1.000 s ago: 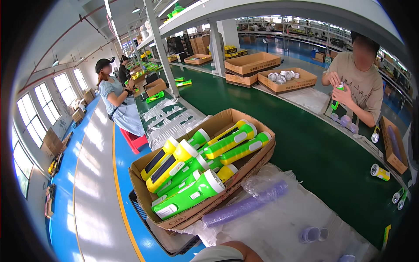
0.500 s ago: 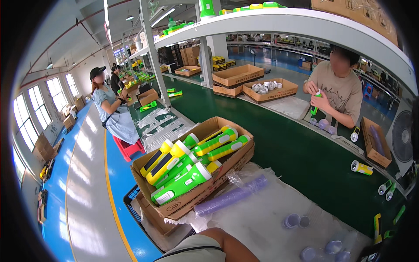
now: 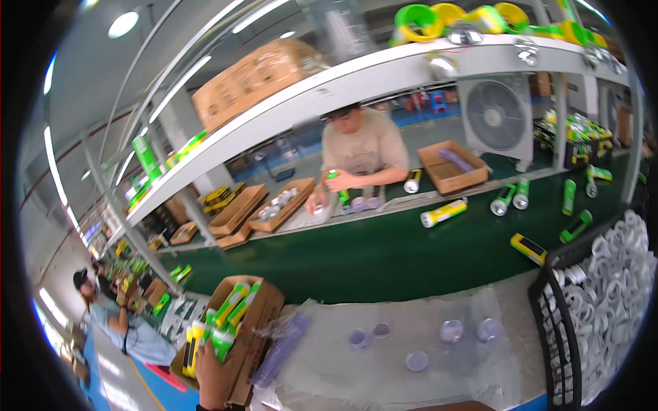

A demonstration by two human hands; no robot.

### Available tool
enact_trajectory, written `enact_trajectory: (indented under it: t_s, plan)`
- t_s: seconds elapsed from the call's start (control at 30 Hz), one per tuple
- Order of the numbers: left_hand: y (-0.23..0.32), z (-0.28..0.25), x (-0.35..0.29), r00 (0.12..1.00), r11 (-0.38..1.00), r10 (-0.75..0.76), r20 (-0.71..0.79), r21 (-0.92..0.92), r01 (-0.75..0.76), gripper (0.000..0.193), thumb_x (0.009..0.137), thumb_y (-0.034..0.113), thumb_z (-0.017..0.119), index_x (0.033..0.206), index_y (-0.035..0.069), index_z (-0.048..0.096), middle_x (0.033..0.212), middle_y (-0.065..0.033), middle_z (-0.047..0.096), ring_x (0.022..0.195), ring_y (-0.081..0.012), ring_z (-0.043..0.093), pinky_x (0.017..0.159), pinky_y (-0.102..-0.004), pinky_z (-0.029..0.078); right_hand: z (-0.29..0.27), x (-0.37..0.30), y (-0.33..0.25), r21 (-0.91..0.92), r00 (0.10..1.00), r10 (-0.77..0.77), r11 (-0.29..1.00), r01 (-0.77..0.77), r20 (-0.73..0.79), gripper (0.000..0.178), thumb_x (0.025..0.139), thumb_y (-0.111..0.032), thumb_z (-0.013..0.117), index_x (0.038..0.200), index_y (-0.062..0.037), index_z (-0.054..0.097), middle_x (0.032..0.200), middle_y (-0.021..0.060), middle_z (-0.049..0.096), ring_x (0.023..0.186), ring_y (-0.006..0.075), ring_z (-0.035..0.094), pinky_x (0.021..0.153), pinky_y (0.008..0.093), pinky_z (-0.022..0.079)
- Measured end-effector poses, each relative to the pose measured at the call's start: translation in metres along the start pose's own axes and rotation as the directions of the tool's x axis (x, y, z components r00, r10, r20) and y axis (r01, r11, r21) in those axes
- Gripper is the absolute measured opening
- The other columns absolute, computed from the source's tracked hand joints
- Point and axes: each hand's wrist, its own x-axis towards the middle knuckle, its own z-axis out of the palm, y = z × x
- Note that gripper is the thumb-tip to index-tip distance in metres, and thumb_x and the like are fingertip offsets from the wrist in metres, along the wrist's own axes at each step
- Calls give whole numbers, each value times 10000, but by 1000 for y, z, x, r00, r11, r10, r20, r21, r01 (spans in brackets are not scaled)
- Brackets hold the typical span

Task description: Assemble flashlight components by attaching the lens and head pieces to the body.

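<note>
My left hand (image 3: 212, 373) reaches into a cardboard box (image 3: 264, 329) at the lower left. Its fingers are closed around a green flashlight (image 3: 222, 341), though blur softens the grip. Yellow flashlights (image 3: 195, 335) and green-and-yellow flashlights (image 3: 233, 303) are piled around it, heads up or slanted. My right hand is out of view; only a sliver of skin shows at the bottom edge. Right of the box lies a plastic-wrapped stack of purple-tinted discs (image 3: 282, 351). Several loose clear discs (image 3: 417, 361) rest on the plastic-covered worktop (image 3: 322, 370).
A black crate (image 3: 558, 329) full of white rings (image 3: 603, 294) stands at the right. Beyond the worktop runs a green conveyor belt (image 3: 343, 264) with scattered flashlights (image 3: 443, 213). Across it, a co-worker (image 3: 363, 147) handles a green flashlight. A white shelf (image 3: 295, 103) spans overhead.
The view has swung right, so the box now sits farther left and the ring crate has come into sight. My left hand has entered the box. The co-worker's hands have moved apart.
</note>
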Motion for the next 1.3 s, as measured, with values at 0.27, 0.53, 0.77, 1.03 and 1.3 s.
enact_trajectory:
  t_s: [0.27, 0.53, 0.77, 1.03, 1.3]
  plan:
    - [51, -52, 4, 999, 995, -50, -1, -90, 50, 708, 780, 303, 675, 1309, -64, 380, 1168, -297, 534, 1059, -433, 536, 883, -462, 442, -79, -17, -47, -15, 991, 99, 995, -100, -90, 218, 733, -133, 601, 945, -97, 634, 826, 131, 627, 795, 318, 599, 683, 431, 473]
    - [105, -47, -59, 940, 708, 193, 281, -703, 65, 564, 693, 86, 696, 1198, -42, 479, 1009, -165, 604, 880, -225, 591, 738, -351, 493, -166, -41, -76, -311, 323, -275, 949, -62, -905, 286, 734, -217, 651, 964, -58, 592, 936, 122, 577, 898, 330, 548, 777, 436, 436]
    - [137, -42, -98, 924, 654, 214, 317, -749, 105, 564, 681, 71, 703, 1189, -39, 482, 996, -149, 602, 861, -205, 582, 719, -334, 491, -142, -31, -57, 21, 557, -24, 997, 75, -830, 174, 749, -135, 620, 896, -45, 634, 787, 147, 601, 770, 341, 581, 692, 453, 462]
    - [152, -45, -119, 910, 606, 242, 335, -785, 128, 565, 668, 55, 712, 1178, -35, 486, 981, -130, 599, 840, -181, 573, 696, -315, 489, -162, -50, -73, -141, 422, -170, 985, 101, -891, 294, 776, -72, 582, 1069, -62, 595, 759, 154, 600, 687, 338, 582, 605, 433, 475]
    - [144, -50, -126, 872, 622, 350, 343, -781, 58, 553, 652, 53, 738, 1141, -26, 493, 930, -110, 597, 805, -170, 571, 667, -300, 487, -168, -55, -69, 39, 604, -14, 996, 75, -797, 380, 786, -48, 543, 1160, -107, 575, 802, 143, 625, 674, 311, 592, 571, 409, 459]
